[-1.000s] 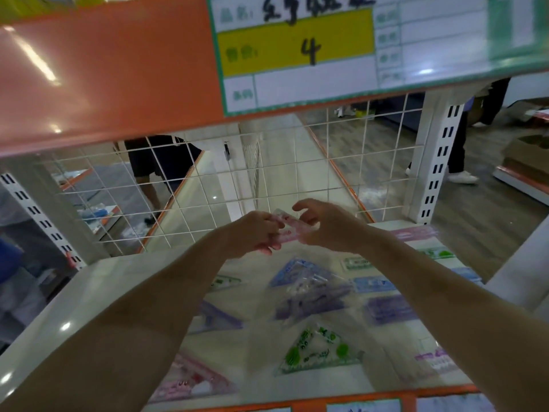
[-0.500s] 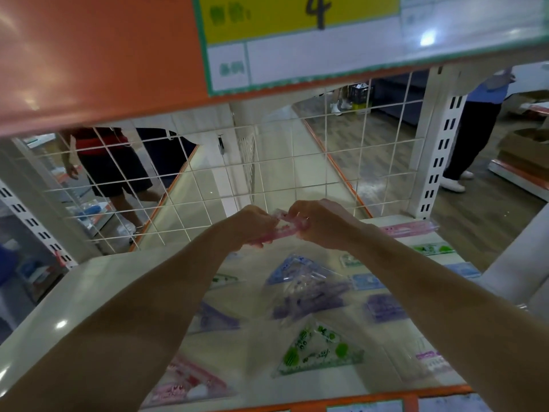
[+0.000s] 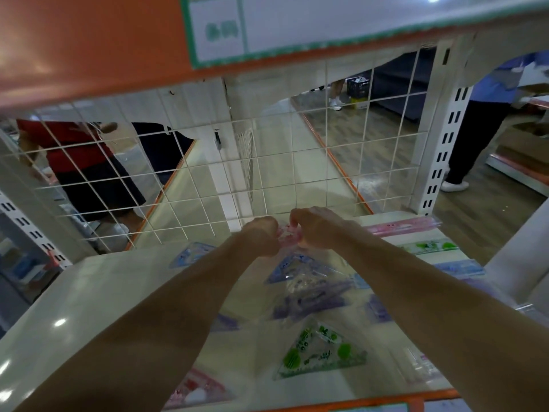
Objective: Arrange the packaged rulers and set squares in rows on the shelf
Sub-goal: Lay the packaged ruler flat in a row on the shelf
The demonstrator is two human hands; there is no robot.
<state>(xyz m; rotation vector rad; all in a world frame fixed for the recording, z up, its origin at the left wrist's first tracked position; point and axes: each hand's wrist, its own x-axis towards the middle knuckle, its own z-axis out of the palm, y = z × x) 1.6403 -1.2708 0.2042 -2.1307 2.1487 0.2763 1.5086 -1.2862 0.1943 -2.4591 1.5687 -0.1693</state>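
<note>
My left hand (image 3: 261,237) and my right hand (image 3: 316,228) meet near the back of the white shelf (image 3: 98,292), both pinching a pink packaged set square (image 3: 288,237) between them, close to the wire grid. Below lie a blue set square (image 3: 292,267), a purple packaged set (image 3: 312,300) and a green set square (image 3: 322,350). Along the right side lie a pink ruler (image 3: 402,226), a green ruler (image 3: 430,246) and a blue ruler (image 3: 459,267). A pink set square (image 3: 196,391) lies at the front left, partly under my left arm.
A white wire grid (image 3: 208,179) backs the shelf. An orange shelf edge with a price label (image 3: 225,28) hangs overhead. A slotted white upright (image 3: 444,138) stands at the right. People stand beyond the grid at left and right.
Both hands have pushed the pink package a little farther back toward the grid. The view has tilted down, so the label above has slid upward.
</note>
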